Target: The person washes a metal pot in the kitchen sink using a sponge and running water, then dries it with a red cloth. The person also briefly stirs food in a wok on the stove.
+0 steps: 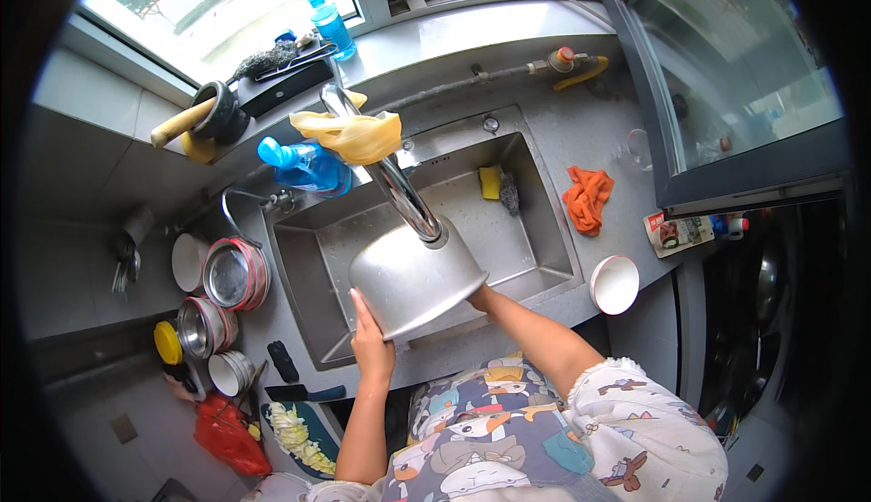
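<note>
A stainless steel pot or basin [408, 284] is held tilted over the sink [537, 243], its outer wall facing up and its flared rim towards me. My left hand [373, 349] grips the rim at the left, thumb lying along the outer side. My right hand [482, 298] is at the right end of the rim, its fingers mostly hidden behind the metal. Directly above the pot is the end of the chrome faucet [401, 192]; I cannot tell whether water runs. A pale yellow rubber glove or cloth [357, 136] drapes over the spout.
A yellow sponge [489, 183] and steel wool [509, 194] lie in the sink. Blue bottle [313, 170] stands behind it; orange cloth [586, 200] and white bowl [614, 285] sit right. At left are stacked bowls [235, 274], a knife [306, 393] and chopped cabbage [296, 437]. An open window [667, 93] juts in.
</note>
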Demonstrator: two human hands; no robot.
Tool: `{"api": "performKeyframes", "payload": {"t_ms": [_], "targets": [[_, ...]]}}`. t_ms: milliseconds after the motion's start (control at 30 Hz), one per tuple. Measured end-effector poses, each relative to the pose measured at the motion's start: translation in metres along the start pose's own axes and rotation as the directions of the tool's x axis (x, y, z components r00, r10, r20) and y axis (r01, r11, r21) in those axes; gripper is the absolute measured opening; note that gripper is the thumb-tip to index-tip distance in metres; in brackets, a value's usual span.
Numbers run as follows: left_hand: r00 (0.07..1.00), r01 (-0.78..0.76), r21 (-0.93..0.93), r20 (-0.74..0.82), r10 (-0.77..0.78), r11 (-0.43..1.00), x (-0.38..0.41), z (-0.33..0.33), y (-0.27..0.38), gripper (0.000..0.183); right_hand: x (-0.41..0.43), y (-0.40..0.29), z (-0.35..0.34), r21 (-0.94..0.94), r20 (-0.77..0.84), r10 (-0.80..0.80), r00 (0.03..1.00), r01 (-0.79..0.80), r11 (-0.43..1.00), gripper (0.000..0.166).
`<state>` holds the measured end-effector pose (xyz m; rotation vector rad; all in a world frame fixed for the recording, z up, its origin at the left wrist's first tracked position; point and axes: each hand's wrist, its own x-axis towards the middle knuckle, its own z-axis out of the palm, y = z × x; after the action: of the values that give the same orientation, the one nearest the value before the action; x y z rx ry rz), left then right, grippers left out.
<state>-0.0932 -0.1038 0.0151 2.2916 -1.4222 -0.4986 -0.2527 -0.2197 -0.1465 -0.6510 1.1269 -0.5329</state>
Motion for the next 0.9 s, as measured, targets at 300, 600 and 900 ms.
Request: {"api": "performKeyframes", "payload": {"t_ms": [300, 600, 900], "targets": [[0.868, -0.279, 0.238, -0.353, 0.35, 0.93, -0.014, -0.012, -0.053, 0.072, 0.014, 0.019, 0.0, -0.17, 0.212, 0.034, 0.977, 0.003, 0.985, 0.032], [0.728, -0.443, 0.307, -0.424, 0.538, 0.842, -0.009, -0.033, -0.061, 0.072, -0.022, -0.069, 0.024, 0.155, 0.408, 0.46, 0.788, -0.557, 0.816, 0.033], [0.718, 0.258, -0.927, 0.371, -0.589, -0.271, -0.042, 0.013, -0.079, 0.051, -0.018, -0.045, 0.032, 0.262, 0.398, 0.403, 0.824, -0.523, 0.811, 0.036]]}}
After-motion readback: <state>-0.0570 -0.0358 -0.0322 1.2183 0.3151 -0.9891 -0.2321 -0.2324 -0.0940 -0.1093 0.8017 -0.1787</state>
